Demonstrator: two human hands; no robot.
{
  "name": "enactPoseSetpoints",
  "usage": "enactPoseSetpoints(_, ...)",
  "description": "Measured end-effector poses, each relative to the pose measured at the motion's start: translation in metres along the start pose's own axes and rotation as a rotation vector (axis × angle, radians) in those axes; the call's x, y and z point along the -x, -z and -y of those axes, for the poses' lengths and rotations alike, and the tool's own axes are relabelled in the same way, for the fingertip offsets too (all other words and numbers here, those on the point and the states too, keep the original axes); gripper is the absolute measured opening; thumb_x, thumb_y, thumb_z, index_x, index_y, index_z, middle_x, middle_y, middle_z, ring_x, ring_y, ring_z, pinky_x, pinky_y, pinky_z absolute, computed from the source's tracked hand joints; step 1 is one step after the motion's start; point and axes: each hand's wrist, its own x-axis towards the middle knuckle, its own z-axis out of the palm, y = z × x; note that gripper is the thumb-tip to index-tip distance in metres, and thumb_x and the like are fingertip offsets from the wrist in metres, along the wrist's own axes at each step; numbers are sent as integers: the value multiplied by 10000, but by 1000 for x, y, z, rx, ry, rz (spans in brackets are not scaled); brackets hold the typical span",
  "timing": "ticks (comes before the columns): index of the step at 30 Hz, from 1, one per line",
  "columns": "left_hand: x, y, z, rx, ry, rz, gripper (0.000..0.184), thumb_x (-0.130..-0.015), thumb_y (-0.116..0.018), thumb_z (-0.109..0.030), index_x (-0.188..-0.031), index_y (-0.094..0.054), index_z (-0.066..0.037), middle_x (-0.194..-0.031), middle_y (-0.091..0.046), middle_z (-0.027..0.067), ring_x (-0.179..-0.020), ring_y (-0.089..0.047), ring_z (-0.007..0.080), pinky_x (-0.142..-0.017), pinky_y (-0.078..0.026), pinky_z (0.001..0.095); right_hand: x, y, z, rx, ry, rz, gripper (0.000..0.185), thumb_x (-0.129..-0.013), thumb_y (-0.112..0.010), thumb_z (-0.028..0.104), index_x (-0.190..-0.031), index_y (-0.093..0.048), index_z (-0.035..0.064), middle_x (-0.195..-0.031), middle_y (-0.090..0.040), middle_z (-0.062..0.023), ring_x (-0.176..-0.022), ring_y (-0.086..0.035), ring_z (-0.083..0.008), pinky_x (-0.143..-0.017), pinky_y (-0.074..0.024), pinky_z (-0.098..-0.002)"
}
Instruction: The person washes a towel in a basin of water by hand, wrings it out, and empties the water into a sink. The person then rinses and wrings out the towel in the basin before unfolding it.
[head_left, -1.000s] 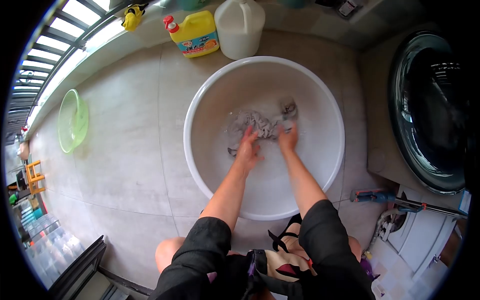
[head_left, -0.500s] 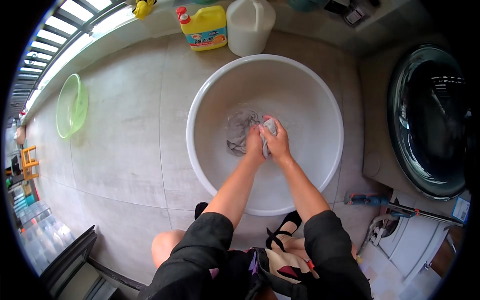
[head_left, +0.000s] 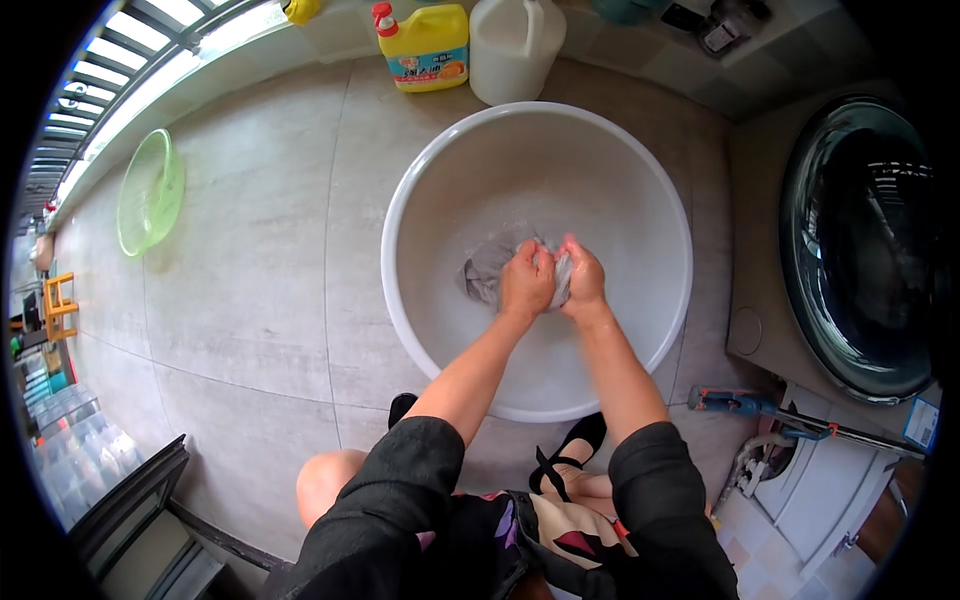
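Observation:
A wet grey cloth (head_left: 484, 268) lies bunched up inside a large white basin (head_left: 400, 330), in shallow water. My left hand (head_left: 528, 280) is closed on the cloth, its knuckles facing up. Beside it, my right hand (head_left: 584, 276) grips another part of the same cloth, fingers curled. A wad of fabric shows between the two hands, while the rest spreads to the left. Part of the cloth is hidden under my fingers.
Behind the basin stand a yellow detergent jug (head_left: 428, 50) and a white jug (head_left: 515, 50). A green basin (head_left: 150, 195) leans at the left wall. To the right is a machine with a dark round door (head_left: 860, 250); a blue-grey stick tool (head_left: 740, 402) lies below it.
Both hands have shifted slightly right, and my left hand has turned over more onto the cloth. The cloth's left part is bunched smaller. The whole view has shifted a little.

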Motion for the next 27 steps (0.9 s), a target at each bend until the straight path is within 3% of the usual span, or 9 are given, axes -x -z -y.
enactPoseSetpoints(8, 6, 29, -49, -140, -371, 557, 216, -649, -643, -233, -742, -532, -73, -679, -563, 140, -666, -548, 314, -582, -420, 380, -12, 44, 22, 355, -383, -74, 600, -745, -551, 553, -1112, -497, 82, -1010, -553, -80, -961, -505, -179, -745, -441, -419)
enactPoseSetpoints(11, 11, 42, -61, -243, -565, 910, 206, -592, -619, -156, -774, -533, -108, -760, -541, 111, -778, -532, 302, -656, -415, 391, -42, 56, 10, 247, -235, 136, 539, -735, -644, 283, -1184, -460, 48, -1175, -462, -120, -1050, -472, -210, -779, -447, -348)
enactPoseSetpoints(16, -11, 58, 8, -511, -496, 646, 246, -572, -619, -107, -810, -567, -140, -820, -548, 119, -824, -533, 300, -694, -428, 377, -63, 85, 27, 106, 85, -4, 514, -681, -627, 18, -1171, -471, 43, -1219, -439, -122, -1041, -485, -202, -773, -458, -290)
enactPoseSetpoints(19, -5, 47, 38, -765, -479, 358, 369, -590, -622, -79, -933, -599, -212, -997, -540, 120, -930, -516, 315, -769, -433, 362, -65, 94, 9, 541, 94, -298, 514, -660, -631, 27, -1152, -484, 37, -1227, -432, -153, -1054, -484, -229, -840, -433, -322)
enactPoseSetpoints(21, -1, 33, 53, -893, -506, 169, 444, -612, -628, -71, -1014, -601, -258, -1104, -520, 117, -995, -498, 330, -818, -429, 362, -68, 94, -24, 1220, 483, -604, 621, -634, -665, 80, -1203, -420, 33, -1240, -403, -196, -1082, -462, -286, -912, -378, -356)
enactPoseSetpoints(23, -5, 15, 59, -143, 8, 445, 420, -743, -604, -182, -1143, -539, -292, -1239, -448, 96, -1075, -457, 348, -882, -397, 404, -60, 70, -67, 1018, 335, -571, 774, -592, -705, 139, -1258, -328, 26, -1219, -405, -226, -1100, -443, -318, -957, -326, -362)
enactPoseSetpoints(24, -6, 14, 50, -143, 6, 443, 420, -743, -604, -182, -1143, -539, -292, -1239, -448, 96, -1075, -457, 348, -882, -397, 404, -53, 59, -74, 969, 281, -422, 796, -595, -703, 150, -1268, -298, 22, -1228, -398, -228, -1105, -440, -312, -957, -327, -351)
enactPoseSetpoints(26, -7, 14, 26, 186, 757, 329, 334, -838, -509, -344, -1126, -542, -177, -1143, -525, 96, -1040, -502, 285, -873, -408, 400, -29, 28, -67, 843, 125, -219, 815, -601, -706, 170, -1268, -268, 3, -1224, -405, -230, -1103, -446, -298, -941, -343, -334)
enactPoseSetpoints(27, -12, 14, 27, 193, 759, 333, 334, -838, -509, -344, -1126, -542, -177, -1143, -525, 96, -1040, -502, 285, -873, -408, 400, -7, 6, -51, 766, 24, -165, 813, -604, -712, 179, -1258, -268, -13, -1210, -420, -230, -1096, -455, -291, -926, -357, -328)
